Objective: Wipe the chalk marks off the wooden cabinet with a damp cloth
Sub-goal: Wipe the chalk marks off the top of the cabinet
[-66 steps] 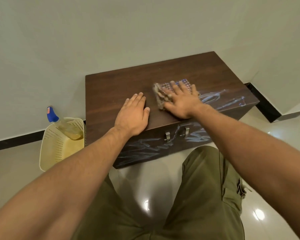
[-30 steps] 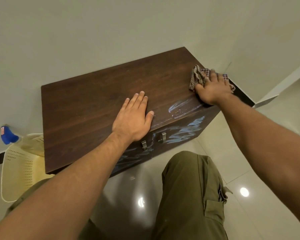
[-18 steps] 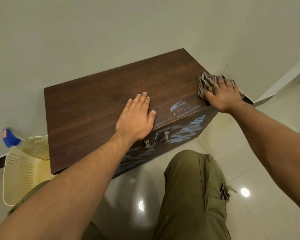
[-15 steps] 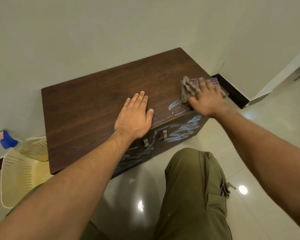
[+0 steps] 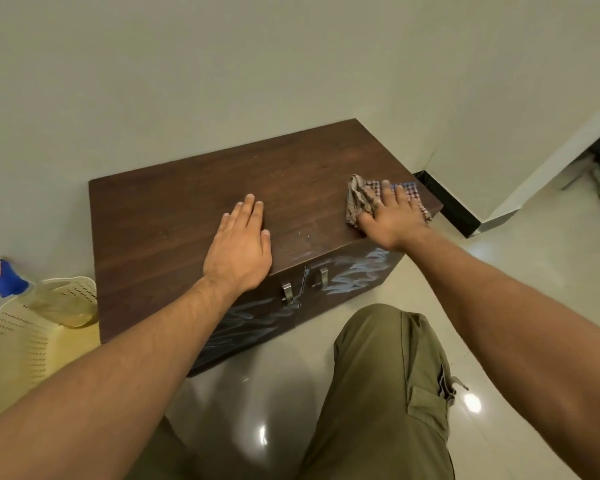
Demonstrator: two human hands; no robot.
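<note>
The right hand (image 5: pixel 392 218), fingers spread flat, pressed the crumpled checked cloth (image 5: pixel 358 199) at three o'clock on the dark brown wooden cabinet (image 5: pixel 174 230), where the top's white streaks of a moment earlier had shrunk to a faint smear (image 5: pixel 308 253), while the flat left hand (image 5: pixel 239 252) steadied it and the chalk scribbles (image 5: pixel 355 277) on the doors at six o'clock remained.

One head-worn wide-angle view looks forward and steeply down, close above the dark brown wooden cabinet (image 5: pixel 174 237) standing against a plain pale wall (image 5: pixel 222 81).
</note>
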